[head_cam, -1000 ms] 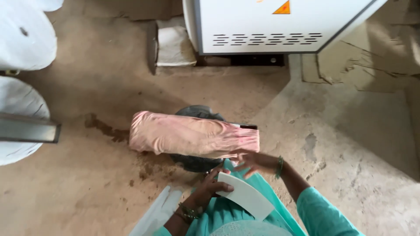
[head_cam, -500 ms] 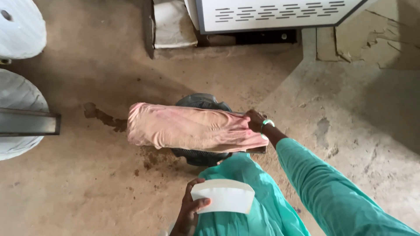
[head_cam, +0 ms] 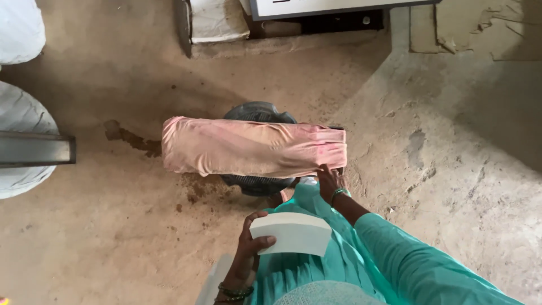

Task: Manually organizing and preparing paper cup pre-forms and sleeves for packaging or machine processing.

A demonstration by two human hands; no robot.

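A long pink cloth-wrapped roll (head_cam: 251, 148) lies across a dark round base (head_cam: 258, 113) on the floor. My right hand (head_cam: 329, 182) touches the roll's near right end, fingers bent against the cloth edge; I cannot tell whether it grips it. My left hand (head_cam: 247, 245) holds a stack of white fan-shaped paper pieces (head_cam: 292, 233) close to my body, above my teal clothing.
A white machine cabinet (head_cam: 333, 7) stands at the top, with a white sack (head_cam: 212, 20) beside it. Large white rolls (head_cam: 20, 116) and a grey metal bar (head_cam: 36, 148) sit at the left. The dusty concrete floor (head_cam: 451, 141) shows stains.
My right hand slid back from the roll's far right end to its near right edge. The stack in my left hand stayed close to my body. The view moved closer.
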